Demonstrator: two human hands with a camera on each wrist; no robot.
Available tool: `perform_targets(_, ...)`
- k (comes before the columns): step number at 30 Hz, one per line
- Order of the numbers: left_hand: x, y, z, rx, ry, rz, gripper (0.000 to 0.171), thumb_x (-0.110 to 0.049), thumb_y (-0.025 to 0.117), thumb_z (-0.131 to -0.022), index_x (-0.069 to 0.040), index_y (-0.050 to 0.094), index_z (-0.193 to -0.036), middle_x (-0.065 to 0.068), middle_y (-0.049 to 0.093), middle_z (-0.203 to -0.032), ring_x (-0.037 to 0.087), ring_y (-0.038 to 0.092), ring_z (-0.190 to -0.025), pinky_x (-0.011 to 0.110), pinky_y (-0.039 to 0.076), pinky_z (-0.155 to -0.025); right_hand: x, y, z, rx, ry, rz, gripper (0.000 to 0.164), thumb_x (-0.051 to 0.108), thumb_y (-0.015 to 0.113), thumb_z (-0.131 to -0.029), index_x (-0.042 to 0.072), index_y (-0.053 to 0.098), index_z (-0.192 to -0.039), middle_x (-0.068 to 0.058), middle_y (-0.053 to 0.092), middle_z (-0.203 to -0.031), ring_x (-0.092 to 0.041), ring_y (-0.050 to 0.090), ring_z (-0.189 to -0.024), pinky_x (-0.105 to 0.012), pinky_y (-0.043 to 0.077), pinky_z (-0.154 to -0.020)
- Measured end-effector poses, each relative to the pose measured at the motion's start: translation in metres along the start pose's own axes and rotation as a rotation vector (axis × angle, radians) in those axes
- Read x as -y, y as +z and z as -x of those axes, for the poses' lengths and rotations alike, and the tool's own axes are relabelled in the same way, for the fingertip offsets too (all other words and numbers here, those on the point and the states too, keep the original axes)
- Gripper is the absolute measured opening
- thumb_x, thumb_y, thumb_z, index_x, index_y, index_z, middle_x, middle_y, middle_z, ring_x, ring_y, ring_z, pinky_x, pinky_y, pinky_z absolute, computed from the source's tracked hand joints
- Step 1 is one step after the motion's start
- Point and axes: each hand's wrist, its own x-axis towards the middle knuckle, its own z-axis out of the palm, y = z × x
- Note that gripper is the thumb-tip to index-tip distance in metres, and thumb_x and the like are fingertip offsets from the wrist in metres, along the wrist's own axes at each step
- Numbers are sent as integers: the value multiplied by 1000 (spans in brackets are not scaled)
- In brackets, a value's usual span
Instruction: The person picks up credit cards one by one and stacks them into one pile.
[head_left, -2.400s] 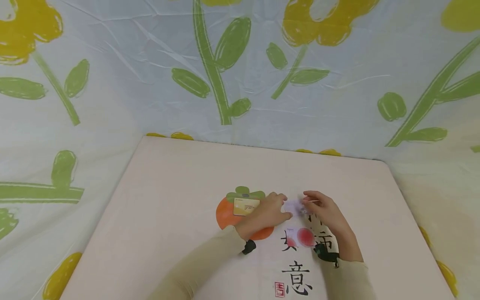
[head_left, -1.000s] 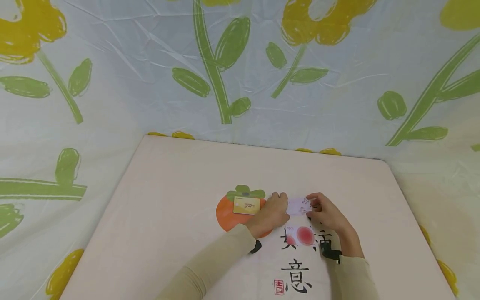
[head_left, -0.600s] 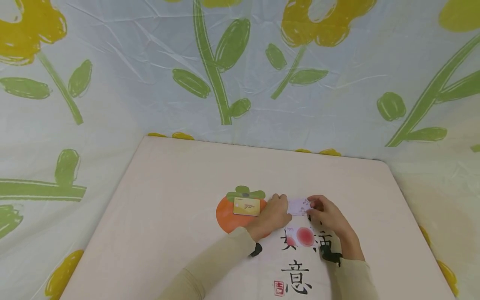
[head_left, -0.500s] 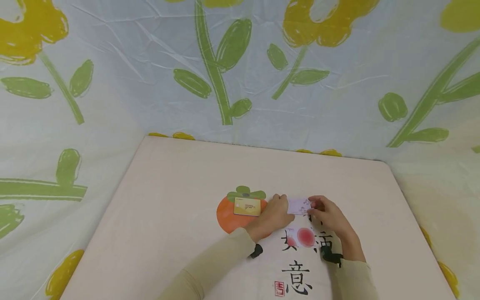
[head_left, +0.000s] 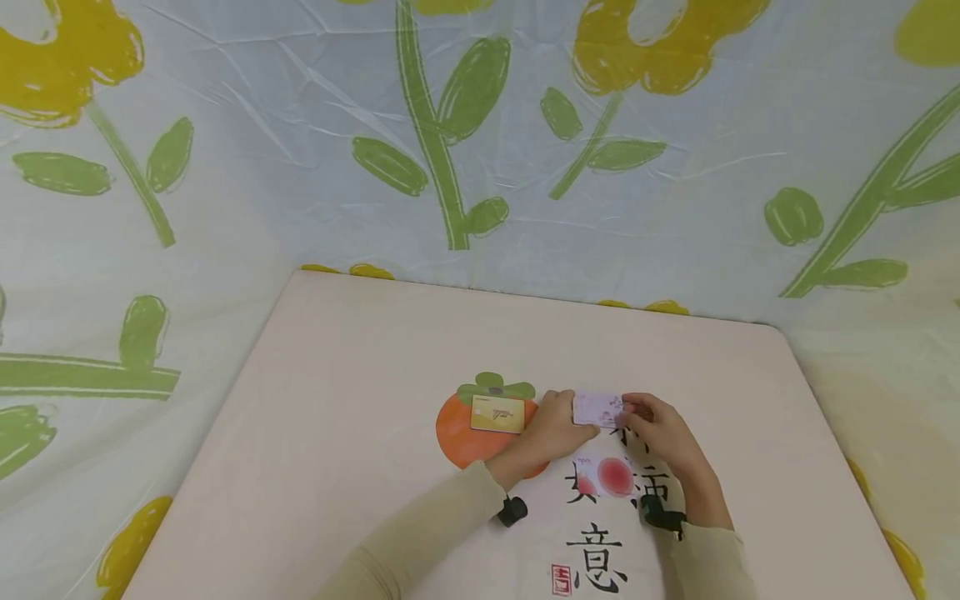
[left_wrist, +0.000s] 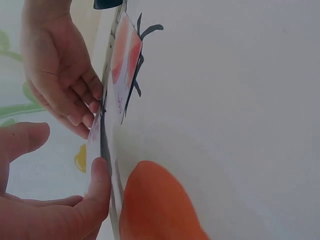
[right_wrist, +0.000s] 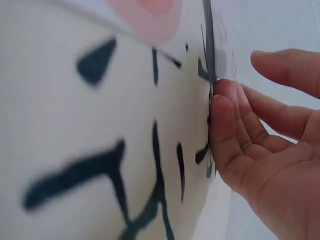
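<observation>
A pale lilac card with small floral print lies near the top of the black lettering. My left hand is at its left end, the thumb along its near edge. At the other end, fingertips of my right hand touch or nearly touch the card. In the left wrist view a left fingertip meets the end of the card, while another digit stands apart. The right wrist view shows the right thumb held away from fingers resting at the card's edge. A pink card with a red disc lies just nearer.
A gold card lies on the printed orange persimmon left of the left hand. Large black characters run down the pale pink tabletop. Flower-patterned cloth hangs behind the table and at both sides.
The right hand, blurred and slightly apart at first, has come to the lilac card's right end. The left thumb has slid a little right along the near edge; the card shows more fully.
</observation>
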Motion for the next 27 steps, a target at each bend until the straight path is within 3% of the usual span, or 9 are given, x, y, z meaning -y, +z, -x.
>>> perform_targets(4,0,-5,1,-15,-7,6,25,-18,77,-86,-3,68,-104,1,65,-90,7,55,-74,19,46,-64,3,4,1,-23,-3,-29,42,16,58,-102,-8,51,-136,-22,58,-118,-31,57,-102,-18,50,-78)
perform_targets(11,2,-24,5,-33,44,-1,27,-20,76,-87,-4,69,-107,2,66,-95,11,56,-84,22,47,-72,11,11,0,-66,-51,-68,43,21,58,-103,-6,53,-136,-21,60,-118,-31,61,-103,-16,49,-80)
perform_targets(15,1,-38,11,-22,-5,53,43,-23,74,-90,-1,63,-124,6,63,-114,14,62,-100,24,50,-82,21,17,1,-69,-69,-133,44,23,58,-103,-6,53,-137,-22,60,-117,-32,62,-101,-16,50,-81)
perform_targets(19,2,-50,18,-23,-56,28,59,-29,72,-92,3,54,-139,13,56,-128,20,61,-109,28,51,-88,30,22,1,-65,-74,-171,44,23,58,-103,-5,53,-137,-23,59,-121,-34,63,-101,-17,50,-82)
perform_targets(23,5,-62,22,-23,-76,1,57,-29,65,-97,2,51,-142,14,55,-134,22,61,-113,33,51,-93,37,29,0,-45,-45,-205,44,24,58,-103,-2,53,-138,-23,58,-125,-35,63,-104,-18,50,-83)
perform_targets(27,12,-73,26,-25,-88,77,52,-24,61,-98,1,51,-143,11,57,-136,23,61,-118,36,51,-93,44,38,-3,-25,-18,-236,43,23,59,-103,-1,54,-138,-22,59,-125,-34,63,-104,-18,50,-84)
